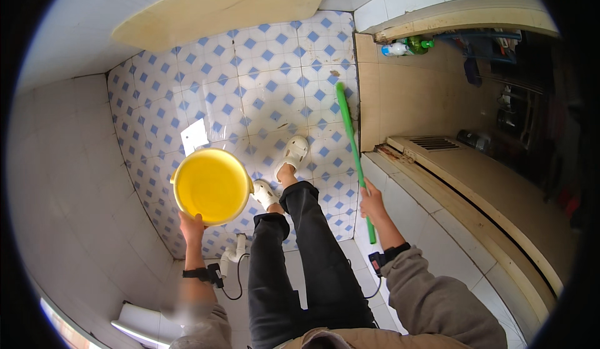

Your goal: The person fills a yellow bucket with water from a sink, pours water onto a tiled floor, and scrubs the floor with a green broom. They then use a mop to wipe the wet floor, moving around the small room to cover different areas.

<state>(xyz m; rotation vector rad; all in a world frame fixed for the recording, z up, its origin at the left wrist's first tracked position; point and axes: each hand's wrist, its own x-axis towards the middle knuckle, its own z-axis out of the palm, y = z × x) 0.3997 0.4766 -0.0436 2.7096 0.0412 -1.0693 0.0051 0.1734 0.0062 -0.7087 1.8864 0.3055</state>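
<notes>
My left hand [192, 227] grips the near rim of a yellow plastic basin [213, 187], which I hold off to the left of my legs. Whether the basin contains water I cannot tell. In my right hand [371, 200] is the long green handle of a brush [350, 131]. Its far end, with what look like bristles along one side, reaches the tiled floor [276, 84] beside the doorway threshold. A small brown patch of dirt [334, 73] lies just beyond the brush's tip.
A cream board [225, 9] leans along the far wall. White drain pipes [232, 253] stand behind my legs. At the right is a doorway with an opened vented door [468, 180]; bottles [408, 46] stand beyond it. My white clogs [295, 149] are on the tiles.
</notes>
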